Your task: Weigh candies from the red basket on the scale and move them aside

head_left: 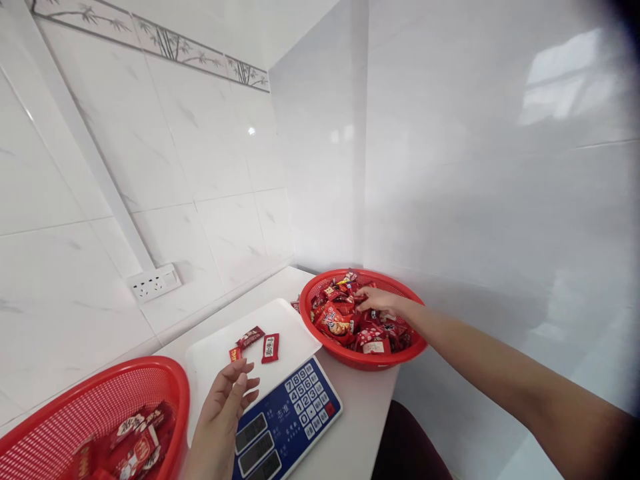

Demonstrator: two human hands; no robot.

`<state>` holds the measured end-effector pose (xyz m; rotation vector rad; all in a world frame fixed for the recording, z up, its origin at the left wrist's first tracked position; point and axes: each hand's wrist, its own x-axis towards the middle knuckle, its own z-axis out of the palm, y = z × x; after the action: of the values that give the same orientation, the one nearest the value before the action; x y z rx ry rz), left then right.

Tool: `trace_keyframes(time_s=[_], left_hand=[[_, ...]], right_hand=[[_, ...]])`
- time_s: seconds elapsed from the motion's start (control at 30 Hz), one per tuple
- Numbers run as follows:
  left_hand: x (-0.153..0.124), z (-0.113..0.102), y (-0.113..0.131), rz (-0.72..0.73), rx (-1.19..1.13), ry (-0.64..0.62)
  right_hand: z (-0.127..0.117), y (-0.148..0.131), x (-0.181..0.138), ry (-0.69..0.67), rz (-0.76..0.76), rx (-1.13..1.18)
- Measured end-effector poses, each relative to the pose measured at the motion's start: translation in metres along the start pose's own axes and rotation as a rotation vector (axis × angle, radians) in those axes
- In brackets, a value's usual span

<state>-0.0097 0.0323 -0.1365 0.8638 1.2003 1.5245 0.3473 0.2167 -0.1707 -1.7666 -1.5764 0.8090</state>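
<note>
My left hand (227, 397) hovers over the near edge of a white weighing scale (287, 400), its fingers loosely bent and apart, with nothing visible in them. Just beyond its fingertips, several small wrapped sweets lie on the scale's white pan (215, 347), among them a red packet (271, 348) and a dark red packet (250, 337). My right hand (380, 301) reaches into the right red plastic basket (370, 362), over a heap of red-wrapped snacks. Its fingers are apart and touch or nearly touch the packets; no packet is plainly gripped. A larger red snack packet (335, 321) lies beside it.
Another red basket (170, 373) with wrapped sweets (137, 443) stands at the lower left. The scale's blue keypad panel (300, 413) faces me. The white table (357, 410) meets a tiled wall with a power socket (154, 283); a smooth panel wall (475, 187) rises on the right.
</note>
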Motion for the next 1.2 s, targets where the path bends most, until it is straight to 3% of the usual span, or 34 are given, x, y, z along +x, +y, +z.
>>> trace_keyframes(time_s=[0.23, 0.4, 0.57, 0.8, 1.03, 1.2], left_hand=[[-0.002, 0.001, 0.001, 0.072, -0.009, 0.070], [-0.001, -0.003, 0.001, 0.029, -0.002, 0.019], [0.000, -0.003, -0.001, 0.073, 0.006, 0.037], [0.005, -0.008, -0.002, 0.022, 0.014, 0.004], [0.000, -0.001, -0.004, 0.081, 0.038, 0.064], [0.000, -0.003, -0.002, 0.067, 0.044, 0.043]], right_hand=[[0.008, -0.004, 0.002, 0.028, 0.043, -0.129], [0.003, -0.010, -0.005, -0.005, 0.024, -0.099], [-0.004, -0.025, -0.006, 0.033, -0.116, -0.066], [-0.013, -0.045, -0.008, 0.100, -0.292, -0.037], [-0.008, -0.047, -0.015, 0.044, -0.345, -0.005], [-0.012, -0.049, -0.014, 0.118, -0.327, 0.052]])
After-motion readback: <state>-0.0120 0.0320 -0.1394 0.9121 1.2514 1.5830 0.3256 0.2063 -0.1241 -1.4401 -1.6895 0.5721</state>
